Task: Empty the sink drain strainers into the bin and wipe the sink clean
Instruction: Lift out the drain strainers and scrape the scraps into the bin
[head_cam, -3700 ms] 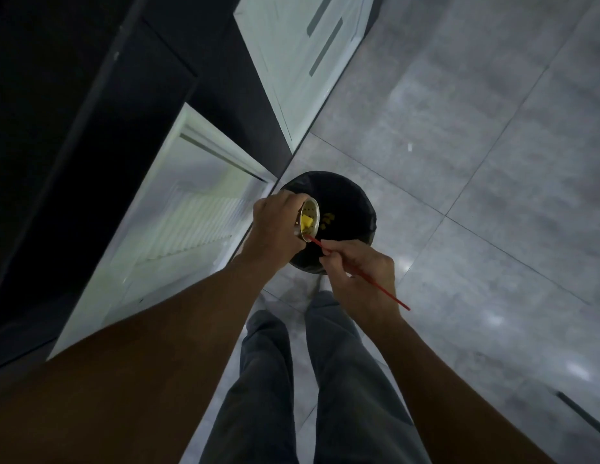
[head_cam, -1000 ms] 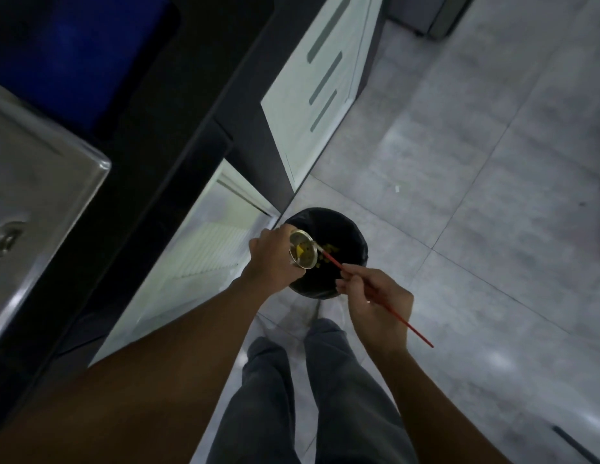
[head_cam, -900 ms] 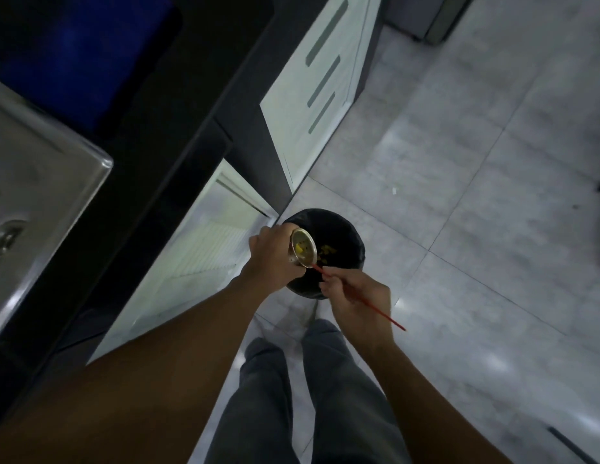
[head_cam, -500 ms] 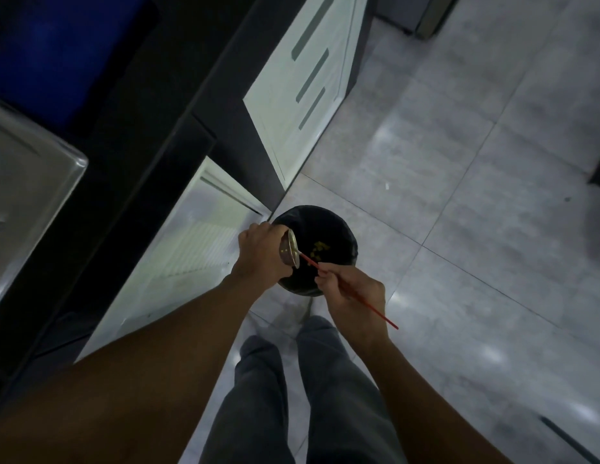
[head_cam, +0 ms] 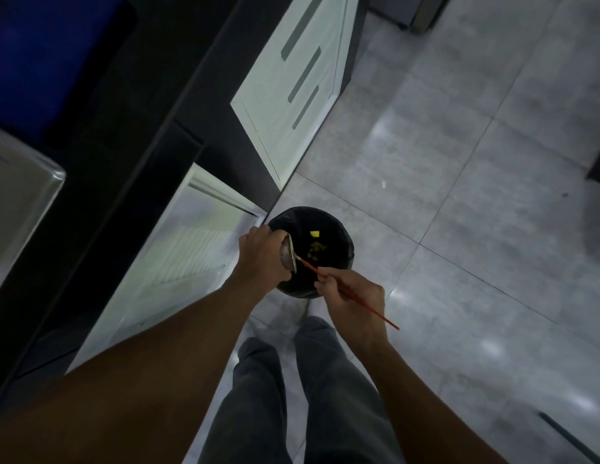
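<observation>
Left grip [head_cam: 262,259] round tilted steel strainer [head_cam: 287,258], mouth toward bin [head_cam: 348,241]

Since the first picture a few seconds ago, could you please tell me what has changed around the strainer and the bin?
The left hand has turned the strainer edge-on over the bin, so its inside no longer shows, and a bright yellow scrap now lies in the bin. Unchanged: the left hand grips the strainer, and the right hand pinches the red stick, its tip at the strainer's rim.
</observation>
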`<state>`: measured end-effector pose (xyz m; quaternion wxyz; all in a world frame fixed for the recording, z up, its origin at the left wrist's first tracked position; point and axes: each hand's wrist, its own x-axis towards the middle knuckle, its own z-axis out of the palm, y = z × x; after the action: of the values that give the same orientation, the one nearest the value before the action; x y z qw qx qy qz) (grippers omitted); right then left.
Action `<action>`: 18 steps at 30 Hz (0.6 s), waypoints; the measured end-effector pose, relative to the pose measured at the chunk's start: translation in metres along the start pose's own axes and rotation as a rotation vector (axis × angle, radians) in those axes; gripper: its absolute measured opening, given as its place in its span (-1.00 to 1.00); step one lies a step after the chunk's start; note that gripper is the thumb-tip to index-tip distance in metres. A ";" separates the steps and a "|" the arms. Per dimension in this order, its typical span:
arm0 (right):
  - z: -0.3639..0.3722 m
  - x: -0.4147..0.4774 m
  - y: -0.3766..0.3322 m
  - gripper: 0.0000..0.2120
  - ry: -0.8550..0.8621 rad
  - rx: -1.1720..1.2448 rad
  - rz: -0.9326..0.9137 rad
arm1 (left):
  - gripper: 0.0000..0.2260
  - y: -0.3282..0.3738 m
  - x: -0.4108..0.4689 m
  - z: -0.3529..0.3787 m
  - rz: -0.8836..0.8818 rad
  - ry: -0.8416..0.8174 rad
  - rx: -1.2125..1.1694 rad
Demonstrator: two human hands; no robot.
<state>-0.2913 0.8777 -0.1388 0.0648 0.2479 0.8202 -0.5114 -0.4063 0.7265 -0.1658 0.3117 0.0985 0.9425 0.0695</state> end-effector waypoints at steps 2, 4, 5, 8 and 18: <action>0.003 0.000 0.000 -0.85 -0.024 0.017 -0.015 | -0.37 0.001 0.001 0.002 -0.007 -0.006 0.003; 0.006 0.001 -0.002 -0.83 -0.025 0.053 -0.001 | -0.37 0.002 0.002 0.003 -0.025 -0.015 0.016; 0.007 0.001 -0.003 -0.81 -0.016 0.083 0.022 | -0.37 0.001 0.002 0.003 -0.038 -0.017 0.021; 0.004 -0.001 -0.005 -0.77 0.048 0.294 0.196 | -0.34 -0.003 -0.002 0.000 -0.087 -0.039 -0.023; -0.040 0.004 -0.048 -0.71 0.149 0.599 0.305 | -0.14 -0.010 -0.040 -0.041 -0.057 -0.033 -0.395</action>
<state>-0.3110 0.8968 -0.0829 0.0049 0.4124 0.5895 -0.6946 -0.4006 0.7046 -0.1121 0.3421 0.0098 0.9078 0.2425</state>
